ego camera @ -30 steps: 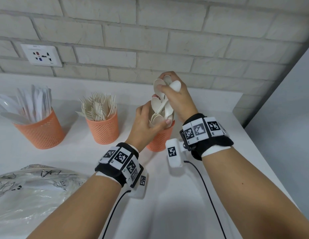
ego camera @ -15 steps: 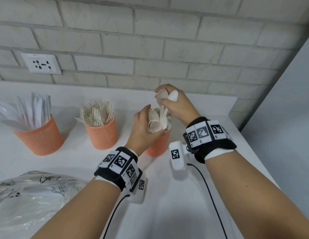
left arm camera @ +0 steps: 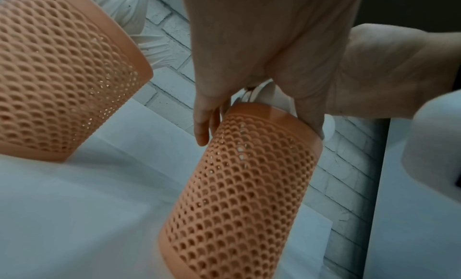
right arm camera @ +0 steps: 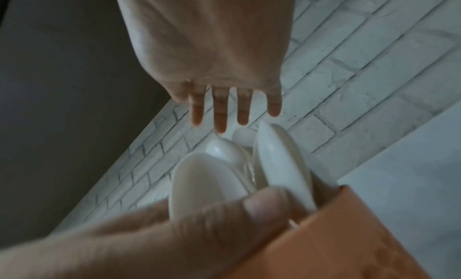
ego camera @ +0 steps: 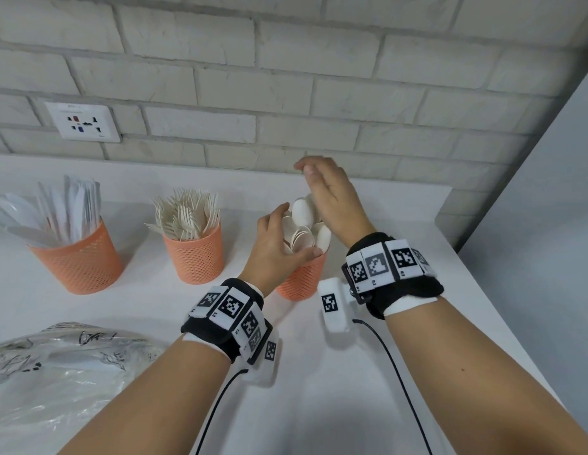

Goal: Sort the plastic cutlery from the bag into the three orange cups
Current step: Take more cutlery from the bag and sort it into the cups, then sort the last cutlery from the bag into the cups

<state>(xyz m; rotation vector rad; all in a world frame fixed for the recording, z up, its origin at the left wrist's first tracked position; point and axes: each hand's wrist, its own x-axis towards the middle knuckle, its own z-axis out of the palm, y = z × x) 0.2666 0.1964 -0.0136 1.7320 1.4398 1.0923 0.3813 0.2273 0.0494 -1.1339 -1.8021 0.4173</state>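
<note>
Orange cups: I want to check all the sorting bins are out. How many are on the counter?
3. The left cup holds knives, the middle cup holds forks, and the right cup, holding spoons, stands partly hidden behind the left hand. All stand in a row near the wall.

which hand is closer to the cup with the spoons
Left. The left hand is at the spoon cup, fingers curled round the spoons at its rim. The right hand is open, raised above the spoons.
</note>
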